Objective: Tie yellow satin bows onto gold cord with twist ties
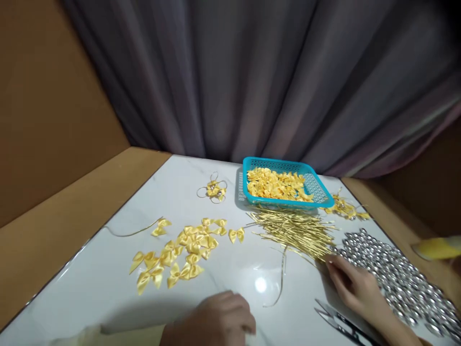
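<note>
My right hand (356, 286) is at the right end of a pile of gold twist ties (295, 233), next to the silver beads (392, 274). Its thumb and forefinger are pinched together, and what lies between the tips is too small to make out. At the bottom middle, my left hand (219, 319) is slightly blurred, its fingers curled inward over whatever it may hold. Yellow satin bows (194, 242) lie scattered beyond the left hand. Below my right hand rests a pair of thread snips (338, 319), blades pointing away to the left.
A blue basket (288, 204) of yellow bows stands at the back. Bow pieces with looped ties (215, 189) lie left of it, with more (345, 207) at its right. A single tie (282, 278) lies mid-table. Something yellow (435, 248) shows at the right edge.
</note>
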Demonstrator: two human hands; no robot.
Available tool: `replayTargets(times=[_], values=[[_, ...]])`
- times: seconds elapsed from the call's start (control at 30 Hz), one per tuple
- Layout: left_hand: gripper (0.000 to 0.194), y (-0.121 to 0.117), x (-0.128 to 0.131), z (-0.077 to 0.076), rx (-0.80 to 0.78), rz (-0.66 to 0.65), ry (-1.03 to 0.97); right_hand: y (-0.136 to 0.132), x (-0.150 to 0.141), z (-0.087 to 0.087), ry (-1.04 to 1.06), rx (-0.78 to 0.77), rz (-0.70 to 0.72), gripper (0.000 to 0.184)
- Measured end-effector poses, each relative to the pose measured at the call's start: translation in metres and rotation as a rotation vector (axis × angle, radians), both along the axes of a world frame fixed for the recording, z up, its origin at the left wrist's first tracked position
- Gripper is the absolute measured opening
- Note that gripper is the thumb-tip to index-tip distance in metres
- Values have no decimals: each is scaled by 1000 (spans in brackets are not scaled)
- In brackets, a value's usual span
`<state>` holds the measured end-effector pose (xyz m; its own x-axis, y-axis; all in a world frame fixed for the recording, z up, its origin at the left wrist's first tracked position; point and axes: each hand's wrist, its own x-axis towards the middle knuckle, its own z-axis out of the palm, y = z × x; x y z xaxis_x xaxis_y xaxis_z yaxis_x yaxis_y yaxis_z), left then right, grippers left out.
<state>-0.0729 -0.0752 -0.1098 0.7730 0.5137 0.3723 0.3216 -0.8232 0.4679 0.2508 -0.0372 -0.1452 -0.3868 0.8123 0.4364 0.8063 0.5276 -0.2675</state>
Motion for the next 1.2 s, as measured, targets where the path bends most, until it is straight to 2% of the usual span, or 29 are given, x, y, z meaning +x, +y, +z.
replayTargets(times=[0.07,0.1,0.17,0.23,0.27,0.33,0.43,0.5,0.57,0.7,0.83,0.93,1.0,1.1,1.2], values=[[14,15,-7,22,-88,228,7,1,2,-1,-21,17,-31,12],[18,25,-14,35,-67,272,18,2,3,-1,-24,19,-37,13],[16,51,-34,61,-102,412,187,2,4,-1,-21,11,-40,14],[22,78,-56,76,-83,569,277,1,5,-1,-15,3,-41,14],[25,91,-65,78,-83,616,328,1,6,-1,-10,3,-42,14],[32,111,-77,72,-136,634,397,1,7,-2,3,9,-51,13],[36,126,-71,47,-151,553,267,3,7,-3,16,43,-105,11],[33,125,-56,30,-76,464,160,4,5,1,23,90,-166,9],[31,121,-41,15,-35,367,134,4,3,9,51,127,-208,9],[28,114,-31,-3,157,299,140,4,-11,37,108,86,-188,7],[21,113,-33,-6,284,202,131,15,-40,60,81,-112,45,8],[18,112,-32,-3,335,157,138,35,-66,61,-14,-250,180,11],[17,111,-31,-2,360,152,157,48,-80,53,-42,-390,127,12],[16,111,-31,-1,420,157,158,62,-92,40,-19,-483,100,10],[14,107,-33,2,544,100,69,65,-93,36,32,-559,85,14]])
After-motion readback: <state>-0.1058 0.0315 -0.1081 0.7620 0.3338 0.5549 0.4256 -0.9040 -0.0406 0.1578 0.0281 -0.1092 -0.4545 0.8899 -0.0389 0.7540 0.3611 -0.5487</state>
